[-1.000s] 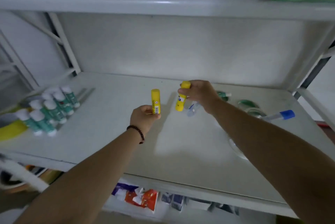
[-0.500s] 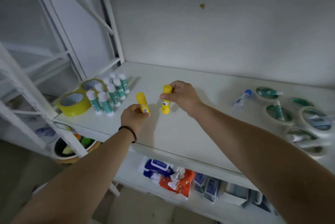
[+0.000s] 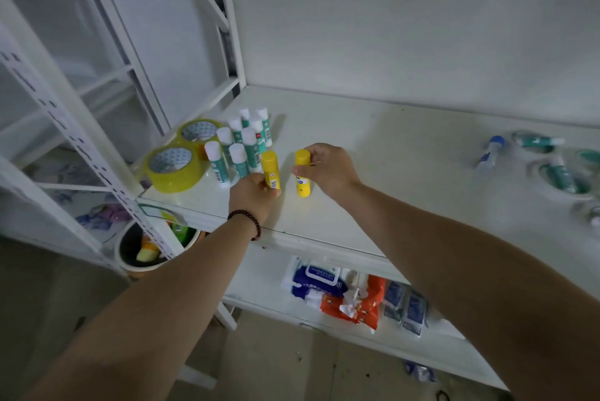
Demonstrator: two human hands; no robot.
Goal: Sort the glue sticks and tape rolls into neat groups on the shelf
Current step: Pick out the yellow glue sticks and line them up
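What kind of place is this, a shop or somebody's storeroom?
Probably a storeroom or supply corner, though a shop's back shelf is possible. A white metal shelf holds stationery: green glue sticks and yellow tape rolls. Packets of wipes lie on the shelf below.

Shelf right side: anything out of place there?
Yes. Green glue sticks lie on their sides across white tape rolls, and a blue-capped stick lies loose beside them, unlike the upright green group at left.
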